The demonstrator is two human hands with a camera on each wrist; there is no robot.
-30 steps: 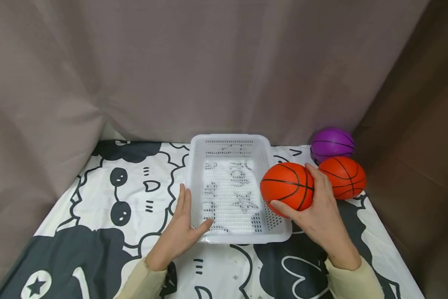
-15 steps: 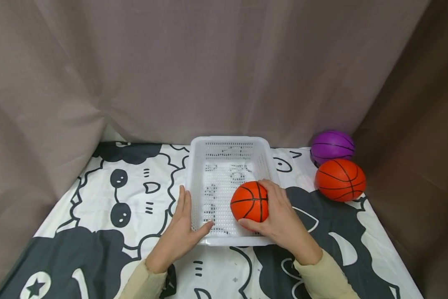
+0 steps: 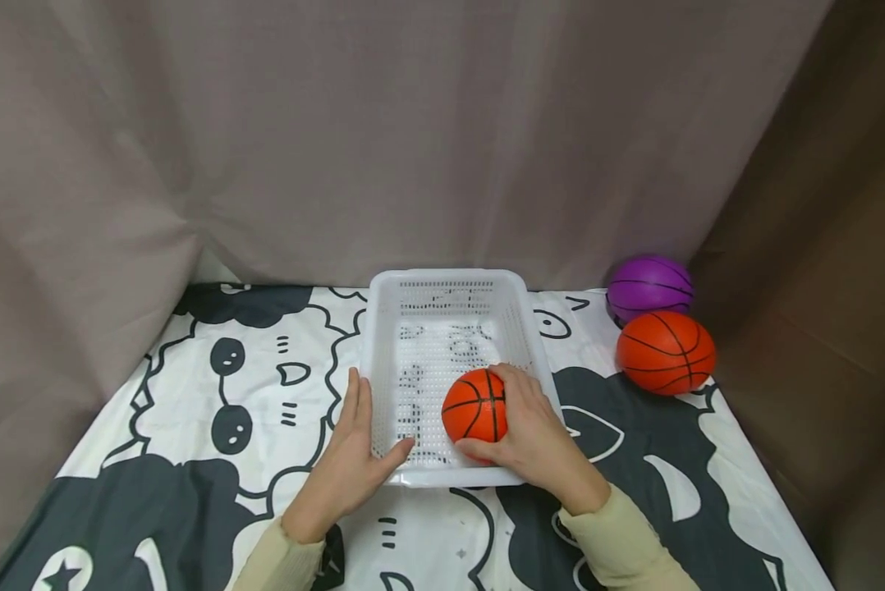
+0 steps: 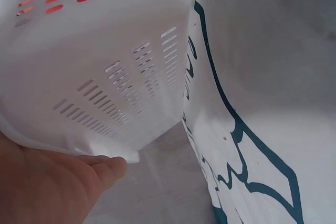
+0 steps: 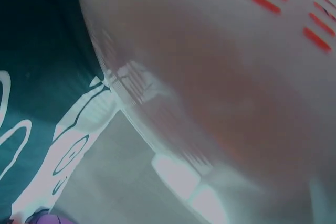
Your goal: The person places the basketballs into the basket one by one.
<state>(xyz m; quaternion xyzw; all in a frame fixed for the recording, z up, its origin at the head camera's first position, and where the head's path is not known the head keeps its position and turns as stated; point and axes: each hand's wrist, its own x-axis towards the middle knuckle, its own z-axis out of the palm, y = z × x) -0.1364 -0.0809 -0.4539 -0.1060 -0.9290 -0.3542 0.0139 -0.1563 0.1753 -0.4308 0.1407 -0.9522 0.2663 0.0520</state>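
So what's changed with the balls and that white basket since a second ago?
The right hand has carried its orange ball leftward and down, from over the right rim of the white basket into its near right part, and still grips it. Nothing was let go. The left hand stays at the basket's left side; the purple ball and other orange ball stay put.

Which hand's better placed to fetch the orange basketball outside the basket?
Likely the right hand, after releasing the held basketball: it's nearer that outside basketball. The left hand is across the white basket from it.
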